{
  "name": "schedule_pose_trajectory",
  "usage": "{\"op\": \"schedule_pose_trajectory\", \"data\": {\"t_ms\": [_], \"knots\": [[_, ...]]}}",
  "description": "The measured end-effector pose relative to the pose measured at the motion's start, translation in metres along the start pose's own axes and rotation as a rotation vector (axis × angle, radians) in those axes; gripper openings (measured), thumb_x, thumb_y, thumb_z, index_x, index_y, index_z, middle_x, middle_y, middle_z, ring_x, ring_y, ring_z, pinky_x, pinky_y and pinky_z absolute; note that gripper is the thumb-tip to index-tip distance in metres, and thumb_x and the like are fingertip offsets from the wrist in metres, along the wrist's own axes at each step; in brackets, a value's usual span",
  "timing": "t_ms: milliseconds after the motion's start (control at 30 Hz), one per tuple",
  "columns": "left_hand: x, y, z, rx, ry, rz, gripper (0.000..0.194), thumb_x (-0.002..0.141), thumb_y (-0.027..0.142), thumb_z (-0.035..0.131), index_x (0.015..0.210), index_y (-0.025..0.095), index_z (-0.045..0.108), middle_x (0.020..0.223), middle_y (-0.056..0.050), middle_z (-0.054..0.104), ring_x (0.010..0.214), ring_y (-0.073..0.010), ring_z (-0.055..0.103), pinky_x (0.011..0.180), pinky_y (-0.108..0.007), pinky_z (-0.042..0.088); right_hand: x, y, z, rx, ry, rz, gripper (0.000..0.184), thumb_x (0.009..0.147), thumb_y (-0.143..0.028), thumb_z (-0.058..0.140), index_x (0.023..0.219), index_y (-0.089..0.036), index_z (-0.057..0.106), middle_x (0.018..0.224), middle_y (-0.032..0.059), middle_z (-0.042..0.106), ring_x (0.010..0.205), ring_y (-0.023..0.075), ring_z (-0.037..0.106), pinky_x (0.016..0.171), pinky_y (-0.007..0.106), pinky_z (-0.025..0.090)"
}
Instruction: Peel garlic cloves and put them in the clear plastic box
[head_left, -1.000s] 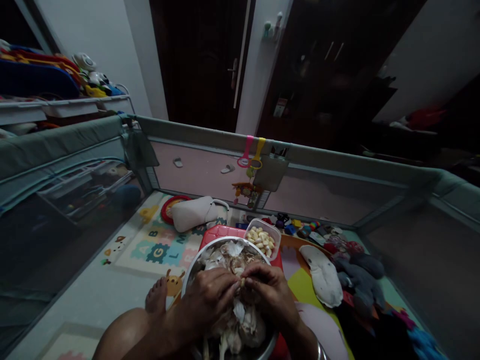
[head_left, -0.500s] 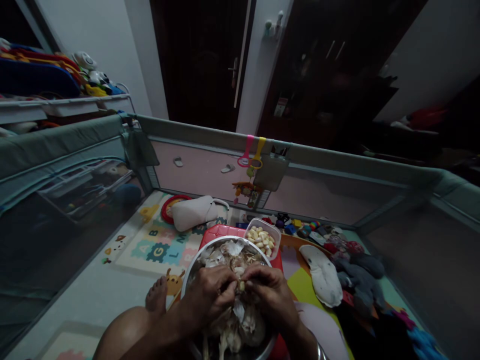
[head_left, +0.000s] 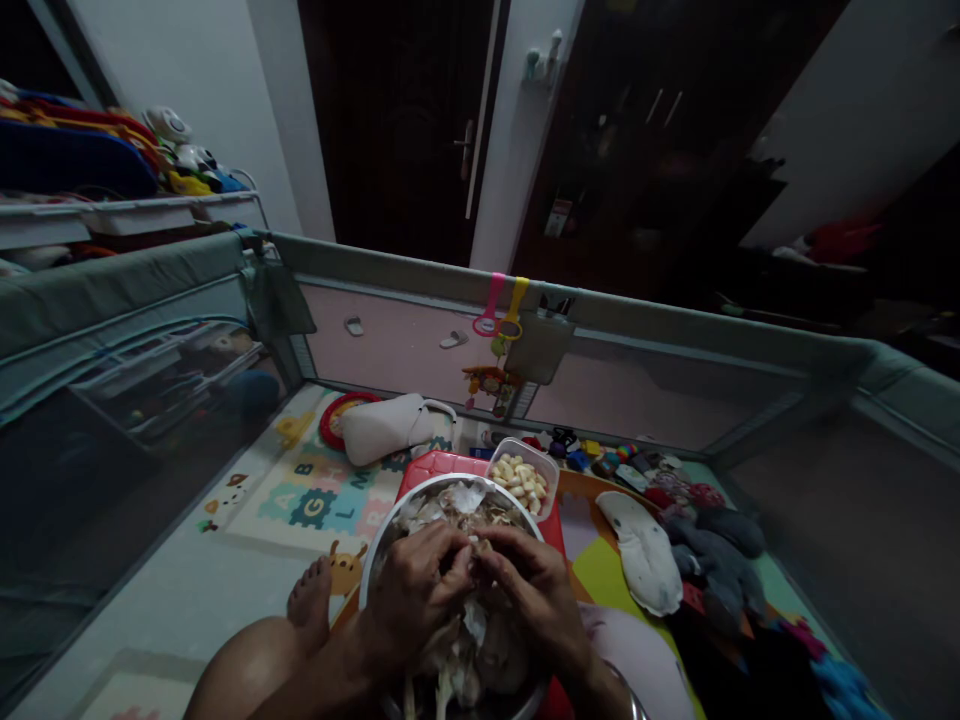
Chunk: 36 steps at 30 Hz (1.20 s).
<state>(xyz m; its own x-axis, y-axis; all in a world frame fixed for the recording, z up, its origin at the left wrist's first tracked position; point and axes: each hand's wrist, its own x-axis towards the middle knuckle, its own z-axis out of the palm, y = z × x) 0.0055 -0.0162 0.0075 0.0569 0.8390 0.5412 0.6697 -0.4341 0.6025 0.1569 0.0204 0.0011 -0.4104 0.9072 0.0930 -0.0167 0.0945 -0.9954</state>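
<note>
Both hands meet above a round metal bowl (head_left: 373, 540) filled with garlic bulbs (head_left: 504, 655) and loose papery skins (head_left: 442, 508). My left hand (head_left: 424, 580) is closed, thumb and fingertips pinching one side of a small garlic clove (head_left: 480, 546). From the other side my right hand (head_left: 529, 580) pinches the same clove, its fingers curled. Most of the clove is hidden by the fingertips. Just beyond the bowl, a clear plastic container (head_left: 553, 488) holds several peeled pale cloves (head_left: 517, 480).
The bowl and container rest on a red stool (head_left: 442, 462). A white pillow-like thing (head_left: 386, 428) lies on the patterned play mat (head_left: 300, 540). At right are a white spotted pad (head_left: 641, 550) and a grey plush toy (head_left: 724, 560). A mesh-sided playpen fence (head_left: 405, 262) encloses the area.
My fingertips have drawn closer together around the clove, covering more of it. The right thumb has shifted upward. The bowl and container stay in place.
</note>
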Motion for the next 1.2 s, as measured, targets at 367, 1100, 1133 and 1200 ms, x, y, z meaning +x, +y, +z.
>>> {"op": "schedule_pose_trajectory", "data": {"t_ms": [367, 1100, 1133, 1200], "knots": [[-0.005, -0.007, -0.006, 0.1, -0.041, -0.055, 0.016, 0.081, 0.012, 0.044, 0.068, 0.017, 0.053, 0.063, -0.001, 0.059, 0.057, -0.0134, 0.059, 0.053, -0.022, 0.046, 0.009, 0.009, -0.005, 0.424, 0.067, 0.163, 0.025, 0.074, -0.036, 0.065, 0.089, -0.016, 0.065, 0.073, 0.0053, 0.069, 0.057, 0.0142, 0.063, 0.052, 0.022, 0.049], [-0.006, -0.003, -0.007, -0.086, -0.072, 0.02, 0.016, 0.079, 0.011, 0.048, 0.078, 0.017, 0.062, 0.072, -0.003, 0.07, 0.066, -0.0141, 0.066, 0.062, -0.02, 0.051, 0.0, 0.007, -0.002, -0.377, 0.107, -0.354, 0.017, 0.069, -0.017, 0.067, 0.085, -0.023, 0.069, 0.082, 0.0046, 0.07, 0.076, 0.0201, 0.065, 0.07, 0.03, 0.053], [-0.006, -0.004, -0.005, -0.079, -0.068, 0.025, 0.016, 0.079, 0.011, 0.047, 0.076, 0.017, 0.062, 0.07, -0.003, 0.07, 0.064, -0.014, 0.066, 0.061, -0.02, 0.051, 0.0, 0.007, -0.002, -0.381, 0.115, -0.347, 0.017, 0.068, -0.017, 0.068, 0.084, -0.024, 0.07, 0.082, 0.0045, 0.071, 0.075, 0.0203, 0.065, 0.07, 0.031, 0.053], [-0.008, -0.006, -0.003, -0.057, -0.062, 0.027, 0.016, 0.079, 0.011, 0.045, 0.075, 0.017, 0.06, 0.068, -0.003, 0.068, 0.062, -0.0141, 0.065, 0.059, -0.021, 0.05, 0.0, 0.007, -0.001, -0.367, 0.126, -0.338, 0.018, 0.067, -0.017, 0.069, 0.083, -0.025, 0.071, 0.081, 0.0041, 0.071, 0.072, 0.0203, 0.065, 0.068, 0.031, 0.053]]}}
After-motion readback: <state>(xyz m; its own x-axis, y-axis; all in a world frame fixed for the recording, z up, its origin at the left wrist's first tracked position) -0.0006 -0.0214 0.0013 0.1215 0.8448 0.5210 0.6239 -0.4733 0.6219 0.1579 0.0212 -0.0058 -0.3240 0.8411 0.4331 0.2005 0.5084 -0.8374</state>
